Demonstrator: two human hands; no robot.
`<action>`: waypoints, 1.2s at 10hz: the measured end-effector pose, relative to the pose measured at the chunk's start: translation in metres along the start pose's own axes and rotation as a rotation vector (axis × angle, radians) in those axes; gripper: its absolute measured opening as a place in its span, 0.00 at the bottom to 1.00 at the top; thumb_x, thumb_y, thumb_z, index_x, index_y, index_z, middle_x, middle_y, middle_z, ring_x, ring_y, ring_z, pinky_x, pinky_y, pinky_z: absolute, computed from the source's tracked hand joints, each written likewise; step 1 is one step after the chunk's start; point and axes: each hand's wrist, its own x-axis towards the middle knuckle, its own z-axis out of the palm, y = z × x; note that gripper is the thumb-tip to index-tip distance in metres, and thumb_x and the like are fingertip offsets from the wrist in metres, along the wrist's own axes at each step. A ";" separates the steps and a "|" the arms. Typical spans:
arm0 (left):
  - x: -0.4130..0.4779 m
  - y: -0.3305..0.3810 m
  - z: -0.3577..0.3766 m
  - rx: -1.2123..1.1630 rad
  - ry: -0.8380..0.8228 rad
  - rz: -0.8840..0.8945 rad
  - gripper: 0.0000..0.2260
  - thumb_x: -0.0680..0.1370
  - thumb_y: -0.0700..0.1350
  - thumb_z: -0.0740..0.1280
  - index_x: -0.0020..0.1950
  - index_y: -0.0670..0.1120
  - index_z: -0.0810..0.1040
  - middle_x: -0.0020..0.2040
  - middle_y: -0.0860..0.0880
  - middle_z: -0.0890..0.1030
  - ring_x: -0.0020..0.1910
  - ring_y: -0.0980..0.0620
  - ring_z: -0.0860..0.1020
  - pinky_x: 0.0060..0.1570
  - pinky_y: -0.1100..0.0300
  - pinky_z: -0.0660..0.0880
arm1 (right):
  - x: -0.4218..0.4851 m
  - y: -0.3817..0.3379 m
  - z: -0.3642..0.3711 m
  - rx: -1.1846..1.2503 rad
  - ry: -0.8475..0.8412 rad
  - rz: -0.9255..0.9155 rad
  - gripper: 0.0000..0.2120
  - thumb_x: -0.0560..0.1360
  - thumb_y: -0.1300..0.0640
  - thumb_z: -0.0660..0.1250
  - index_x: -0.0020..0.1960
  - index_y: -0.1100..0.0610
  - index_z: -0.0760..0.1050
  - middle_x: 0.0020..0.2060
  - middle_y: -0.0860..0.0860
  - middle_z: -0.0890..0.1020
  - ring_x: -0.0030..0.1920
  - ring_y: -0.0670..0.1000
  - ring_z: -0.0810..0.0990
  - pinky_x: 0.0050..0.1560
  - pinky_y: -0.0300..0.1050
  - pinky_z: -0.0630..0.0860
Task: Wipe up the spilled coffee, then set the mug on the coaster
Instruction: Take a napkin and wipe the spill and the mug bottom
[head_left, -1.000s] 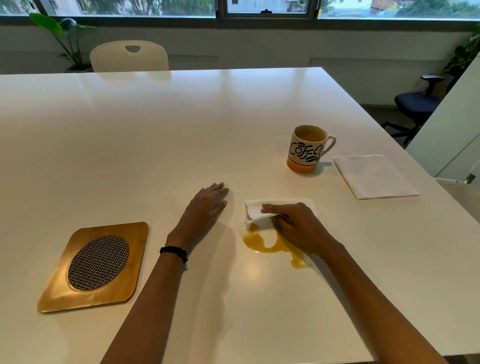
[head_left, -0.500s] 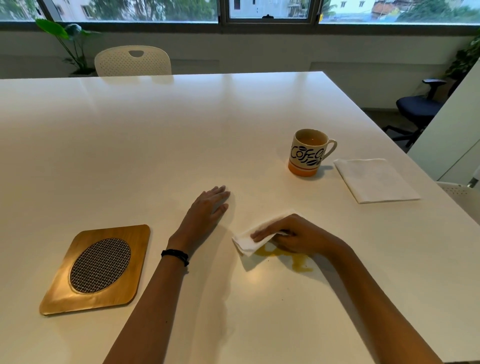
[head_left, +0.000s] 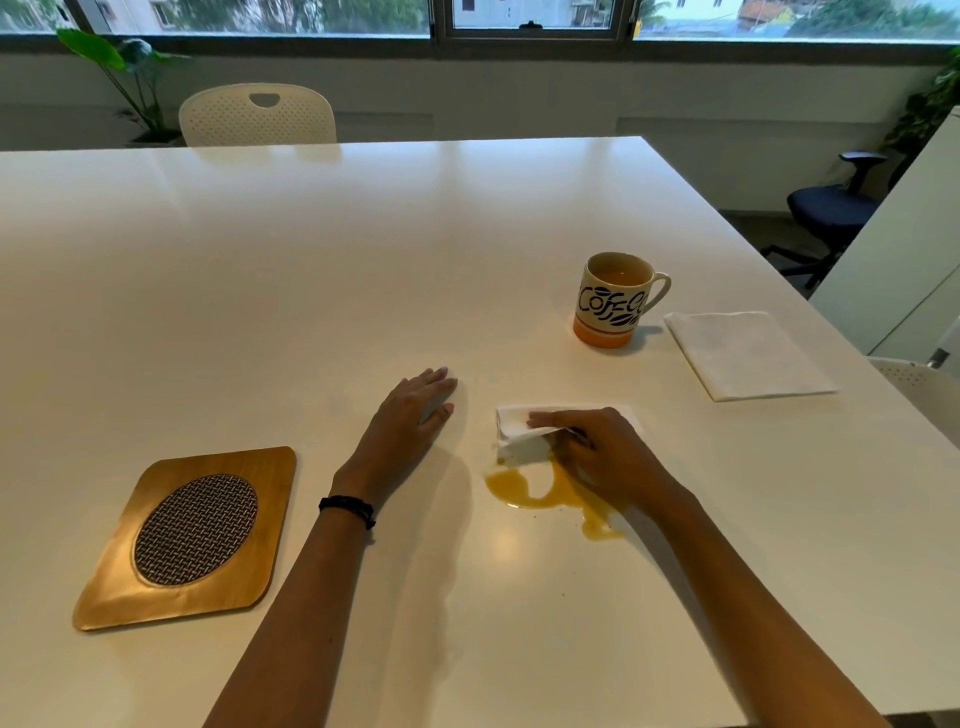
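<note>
A brown coffee spill (head_left: 545, 493) lies on the white table (head_left: 311, 260) near its front middle. My right hand (head_left: 602, 457) presses a white napkin (head_left: 514, 428) onto the table at the far edge of the spill, and part of the napkin is hidden under the hand. Flat on the table to the left of the napkin rests my left hand (head_left: 405, 421), fingers apart, holding nothing. The coffee mug (head_left: 613, 301), white with dark lettering and an orange base, stands upright further back on the right. The wooden coaster (head_left: 187, 535) with a woven oval centre lies at front left.
A second folded white napkin (head_left: 748, 353) lies to the right of the mug, near the table's right edge. A white chair (head_left: 257, 114) stands at the far side, a dark office chair (head_left: 831, 213) off to the right. A plant (head_left: 130, 73) is by the window.
My right hand has moved the napkin back away from me to the far edge of the spill, uncovering more of the coffee. My left hand has stayed put.
</note>
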 end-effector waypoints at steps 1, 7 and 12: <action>-0.001 0.002 -0.001 -0.002 0.001 0.003 0.18 0.80 0.46 0.57 0.70 0.48 0.67 0.73 0.50 0.65 0.73 0.57 0.59 0.73 0.59 0.52 | -0.003 0.000 0.004 -0.069 -0.019 -0.017 0.16 0.75 0.64 0.62 0.59 0.52 0.76 0.58 0.51 0.80 0.58 0.51 0.78 0.63 0.52 0.73; 0.002 -0.004 0.001 -0.002 -0.009 0.003 0.18 0.80 0.45 0.58 0.69 0.47 0.68 0.73 0.50 0.65 0.73 0.56 0.60 0.72 0.59 0.52 | -0.027 -0.027 -0.014 0.215 -0.166 -0.072 0.16 0.74 0.65 0.63 0.60 0.55 0.76 0.57 0.51 0.81 0.52 0.41 0.80 0.52 0.37 0.77; 0.002 -0.003 0.002 0.009 0.005 0.008 0.17 0.80 0.45 0.58 0.69 0.47 0.68 0.73 0.50 0.66 0.73 0.56 0.60 0.73 0.57 0.53 | -0.033 -0.005 -0.001 0.017 0.064 0.009 0.15 0.73 0.59 0.62 0.59 0.52 0.74 0.53 0.59 0.82 0.53 0.57 0.80 0.60 0.48 0.75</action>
